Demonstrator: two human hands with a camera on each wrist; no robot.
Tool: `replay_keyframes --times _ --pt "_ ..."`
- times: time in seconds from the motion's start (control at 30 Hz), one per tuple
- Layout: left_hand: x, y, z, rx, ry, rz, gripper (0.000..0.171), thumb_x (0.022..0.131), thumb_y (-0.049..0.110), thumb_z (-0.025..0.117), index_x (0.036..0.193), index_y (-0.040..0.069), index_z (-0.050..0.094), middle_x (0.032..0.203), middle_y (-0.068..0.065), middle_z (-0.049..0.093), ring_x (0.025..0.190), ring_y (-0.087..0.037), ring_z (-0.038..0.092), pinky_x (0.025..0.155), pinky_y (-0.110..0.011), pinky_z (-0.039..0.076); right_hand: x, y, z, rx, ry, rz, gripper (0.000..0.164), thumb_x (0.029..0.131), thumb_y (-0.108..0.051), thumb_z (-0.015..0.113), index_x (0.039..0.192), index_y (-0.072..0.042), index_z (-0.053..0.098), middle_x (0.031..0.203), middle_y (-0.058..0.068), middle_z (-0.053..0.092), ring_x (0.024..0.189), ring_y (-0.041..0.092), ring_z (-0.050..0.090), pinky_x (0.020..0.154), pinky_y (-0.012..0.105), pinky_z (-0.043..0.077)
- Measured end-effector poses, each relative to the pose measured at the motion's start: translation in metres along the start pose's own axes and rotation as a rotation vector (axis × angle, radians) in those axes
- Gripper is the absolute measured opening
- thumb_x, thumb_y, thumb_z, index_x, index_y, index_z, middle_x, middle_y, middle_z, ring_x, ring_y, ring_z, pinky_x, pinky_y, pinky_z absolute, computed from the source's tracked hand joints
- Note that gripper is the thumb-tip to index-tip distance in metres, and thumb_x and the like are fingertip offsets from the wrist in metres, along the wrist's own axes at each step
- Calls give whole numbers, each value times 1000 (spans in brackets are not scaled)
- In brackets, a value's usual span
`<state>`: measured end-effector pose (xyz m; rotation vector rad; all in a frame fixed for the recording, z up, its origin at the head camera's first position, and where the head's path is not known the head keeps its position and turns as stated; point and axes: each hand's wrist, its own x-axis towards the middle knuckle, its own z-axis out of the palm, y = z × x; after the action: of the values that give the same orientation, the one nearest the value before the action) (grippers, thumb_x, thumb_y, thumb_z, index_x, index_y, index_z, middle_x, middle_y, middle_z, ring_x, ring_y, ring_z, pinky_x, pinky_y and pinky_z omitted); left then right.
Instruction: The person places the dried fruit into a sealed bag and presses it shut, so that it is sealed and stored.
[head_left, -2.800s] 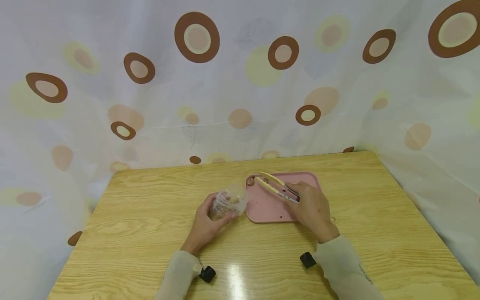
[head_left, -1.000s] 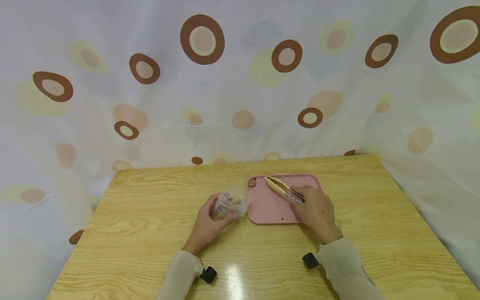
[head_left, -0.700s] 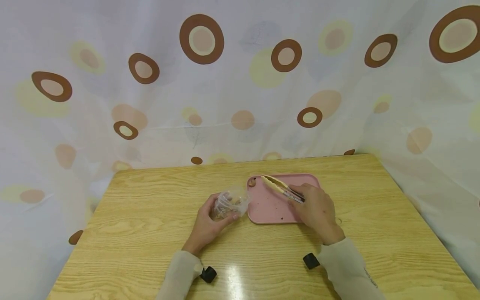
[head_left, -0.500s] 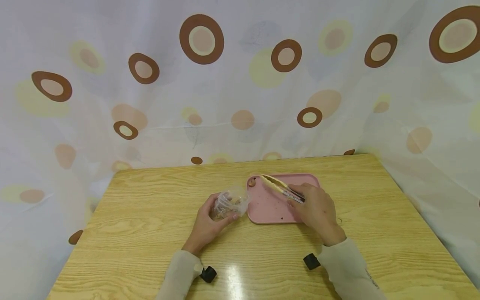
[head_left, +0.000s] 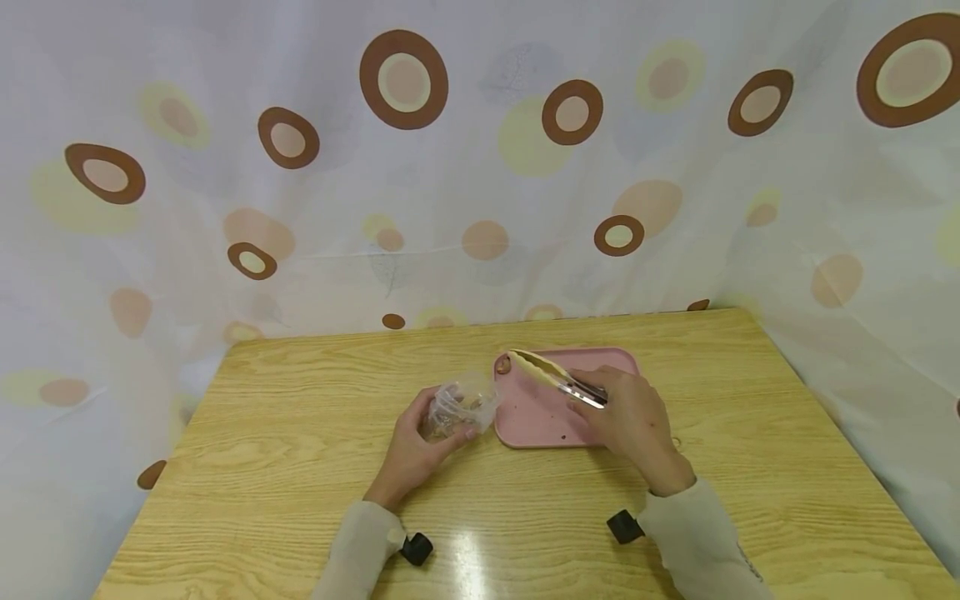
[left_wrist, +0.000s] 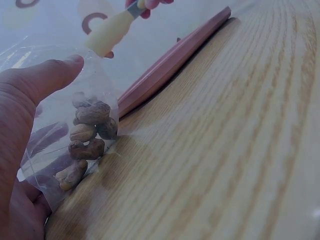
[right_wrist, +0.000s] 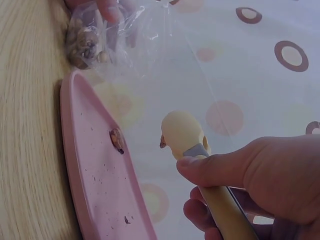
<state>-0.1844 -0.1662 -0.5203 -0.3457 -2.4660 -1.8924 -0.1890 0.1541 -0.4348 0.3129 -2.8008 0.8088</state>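
My right hand grips tongs with cream-coloured heads, held above the pink tray. In the right wrist view a small brown piece pokes out from between the tong heads. One brown nut lies on the tray, in its far left corner in the head view. My left hand holds a clear plastic bag upright on the table, left of the tray, its mouth spread. Inside it sit several brown, curved nuts, like cashews in their skins. The left fingers show partly through the plastic.
Dark flakes are scattered on the tray. A small ring-like object lies on the wooden table beside my right wrist. A patterned curtain hangs behind the table and along its sides.
The tongs have come together over a nut at the tray's back, which is gone from that spot. They have since moved left towards the bag. My left hand and the bag have hardly moved.
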Motion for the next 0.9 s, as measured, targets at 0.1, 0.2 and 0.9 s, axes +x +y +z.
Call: replay_keyframes --times 0.1,0.2,0.9 --pt "0 0 0 0 1 1 67 91 22 91 150 27 60 145 -1 70 133 -18 64 119 -30 46 0 -3 -2 6 -1 -8 43 91 -19 90 132 -10 80 121 16 82 89 25 75 66 38 53" --pt "0 0 0 2 1 6 67 91 22 91 150 26 60 145 -2 70 133 -18 64 118 -29 46 -1 -5 -3 14 -6 -29 43 91 -19 91 131 -11 81 118 14 83 85 21 72 66 37 52" --pt "1 -2 0 3 -3 8 67 91 22 91 150 26 60 143 -2 70 129 -18 64 115 -29 48 -6 -24 -9 113 8 -156 41 87 -18 94 126 -11 83 109 7 84 84 14 70 70 27 53"
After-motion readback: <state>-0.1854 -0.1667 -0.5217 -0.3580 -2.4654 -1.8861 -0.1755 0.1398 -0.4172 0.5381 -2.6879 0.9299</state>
